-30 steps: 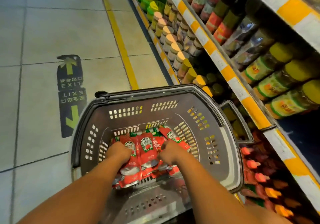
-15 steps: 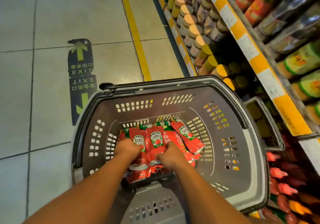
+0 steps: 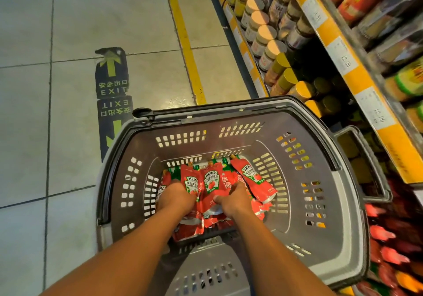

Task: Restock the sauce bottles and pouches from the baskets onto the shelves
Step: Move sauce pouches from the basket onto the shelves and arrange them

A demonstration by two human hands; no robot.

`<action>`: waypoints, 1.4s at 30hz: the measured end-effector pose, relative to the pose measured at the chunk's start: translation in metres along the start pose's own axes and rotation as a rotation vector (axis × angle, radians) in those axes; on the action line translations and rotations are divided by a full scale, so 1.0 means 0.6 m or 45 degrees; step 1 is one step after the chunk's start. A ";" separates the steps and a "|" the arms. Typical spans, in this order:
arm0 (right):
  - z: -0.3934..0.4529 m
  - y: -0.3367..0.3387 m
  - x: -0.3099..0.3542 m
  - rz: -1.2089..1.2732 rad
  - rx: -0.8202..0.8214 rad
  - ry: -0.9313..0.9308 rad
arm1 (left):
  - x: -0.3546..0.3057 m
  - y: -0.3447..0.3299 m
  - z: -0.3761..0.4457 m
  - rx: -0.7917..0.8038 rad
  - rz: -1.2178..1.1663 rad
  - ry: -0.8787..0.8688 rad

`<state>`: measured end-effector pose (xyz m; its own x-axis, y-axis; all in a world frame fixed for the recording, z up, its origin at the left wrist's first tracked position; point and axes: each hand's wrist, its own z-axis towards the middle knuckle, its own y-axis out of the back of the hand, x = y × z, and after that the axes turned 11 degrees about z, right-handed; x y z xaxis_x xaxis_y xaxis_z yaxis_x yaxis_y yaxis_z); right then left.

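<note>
A pale tiled floor [image 3: 68, 21] fills the left of the view, crossed by a yellow painted line [image 3: 185, 43] and a dark floor sticker with green arrows and the word EXIT [image 3: 112, 82]. Along the right run metal shelves with yellow-and-white price strips [image 3: 350, 66], stocked with round-lidded glass jars [image 3: 263, 32] on the lower tier and blurred bottles above; red pouches lie on the lowest shelf [image 3: 384, 234], too blurred to read.

In the middle sits a large grey plastic shopping basket with slotted walls [image 3: 320, 238], its dark handle folded along the rim [image 3: 206, 112]. At its bottom lies a heap of red Heinz ketchup pouches with green spouts [image 3: 211, 185] — several overlapping, one leaning apart to the right against the wall [image 3: 254, 179].

Both bare forearms reach down into the basket. The left hand [image 3: 176, 197] has its fingers curled down over the pouches on the left of the heap, gripping them. The right hand [image 3: 233, 200] grips the pouches just beside it — thumb pressed on a pouch face, fingers tucked among the others
</note>
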<state>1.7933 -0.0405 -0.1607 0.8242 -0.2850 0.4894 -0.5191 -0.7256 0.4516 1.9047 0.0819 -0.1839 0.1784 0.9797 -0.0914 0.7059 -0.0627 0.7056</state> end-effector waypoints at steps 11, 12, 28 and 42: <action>-0.004 0.009 0.007 -0.050 0.138 -0.088 | -0.002 0.002 -0.003 0.009 -0.036 -0.003; -0.007 0.012 0.008 -0.028 0.145 -0.095 | -0.002 0.002 -0.005 0.010 -0.044 0.003; -0.086 0.132 0.018 0.324 0.055 0.066 | -0.011 0.040 -0.071 -0.033 -0.716 -0.124; -0.248 0.318 -0.007 0.688 -0.099 0.198 | -0.049 0.120 -0.231 0.092 -1.218 -0.482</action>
<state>1.6570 -0.0847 0.0346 0.3966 -0.5031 0.7678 -0.8780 -0.4521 0.1573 1.8551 0.0751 -0.0329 -0.2844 0.5027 -0.8164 0.7032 0.6881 0.1787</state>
